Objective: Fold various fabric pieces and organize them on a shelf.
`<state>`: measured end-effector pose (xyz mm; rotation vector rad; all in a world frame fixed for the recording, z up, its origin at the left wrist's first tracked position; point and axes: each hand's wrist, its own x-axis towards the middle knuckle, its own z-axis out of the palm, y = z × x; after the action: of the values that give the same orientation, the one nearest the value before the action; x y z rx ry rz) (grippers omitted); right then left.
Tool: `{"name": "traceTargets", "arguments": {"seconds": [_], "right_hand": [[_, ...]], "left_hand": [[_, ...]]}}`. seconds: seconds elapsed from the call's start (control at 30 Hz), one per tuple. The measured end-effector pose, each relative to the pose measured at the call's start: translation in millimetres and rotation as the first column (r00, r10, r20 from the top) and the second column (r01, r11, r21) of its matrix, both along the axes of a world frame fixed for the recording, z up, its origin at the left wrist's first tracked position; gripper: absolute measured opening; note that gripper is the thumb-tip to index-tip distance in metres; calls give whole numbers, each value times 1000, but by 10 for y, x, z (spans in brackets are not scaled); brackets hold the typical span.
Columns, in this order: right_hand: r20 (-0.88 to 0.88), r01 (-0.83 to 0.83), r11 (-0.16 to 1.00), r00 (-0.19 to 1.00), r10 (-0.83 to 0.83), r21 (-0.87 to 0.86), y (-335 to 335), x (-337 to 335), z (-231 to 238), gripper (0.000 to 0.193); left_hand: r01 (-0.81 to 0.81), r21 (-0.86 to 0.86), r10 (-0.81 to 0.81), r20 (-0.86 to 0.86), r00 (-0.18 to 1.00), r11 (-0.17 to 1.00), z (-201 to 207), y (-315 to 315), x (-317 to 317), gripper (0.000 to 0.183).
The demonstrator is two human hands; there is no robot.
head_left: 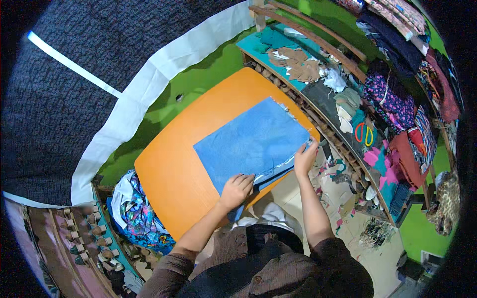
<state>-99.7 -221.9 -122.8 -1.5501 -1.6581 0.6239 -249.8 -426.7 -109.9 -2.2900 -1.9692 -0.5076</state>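
Observation:
A blue cloth point(248, 141) lies in a rough rectangle on the orange table point(171, 154), with pale frayed threads along its right edge. Its near edge shows more than one layer, and part of it hangs over the table's side toward me. My left hand point(237, 190) is closed at this near edge, fingers together on top of the fabric and the thumb hidden. At the near right corner my right hand point(305, 156) pinches the cloth, its fingers curled round the edge.
A long teal-topped bench point(323, 107) on the right bears fabric scraps point(298, 64), folded clothes and scissors point(364, 134) with red and yellow handles. Scraps litter the floor below. A bundle of patterned cloth point(139, 213) sits left of the table. Dark fabric with a white border point(119, 107) hangs upper left.

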Motion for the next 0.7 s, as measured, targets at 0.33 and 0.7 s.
{"name": "traceTargets", "arguments": {"seconds": [0.33,0.7], "right_hand": [[405,-403,915,838,366,8,-839,-249,106,45],[211,-397,898,877,433,-192,-2304,-416,88,54]], "left_hand": [[-11,-269,65,191,979,963,50,-7,-862,39],[380,-396,-428,-37,903,836,-15,-441,-1145,68]]}}
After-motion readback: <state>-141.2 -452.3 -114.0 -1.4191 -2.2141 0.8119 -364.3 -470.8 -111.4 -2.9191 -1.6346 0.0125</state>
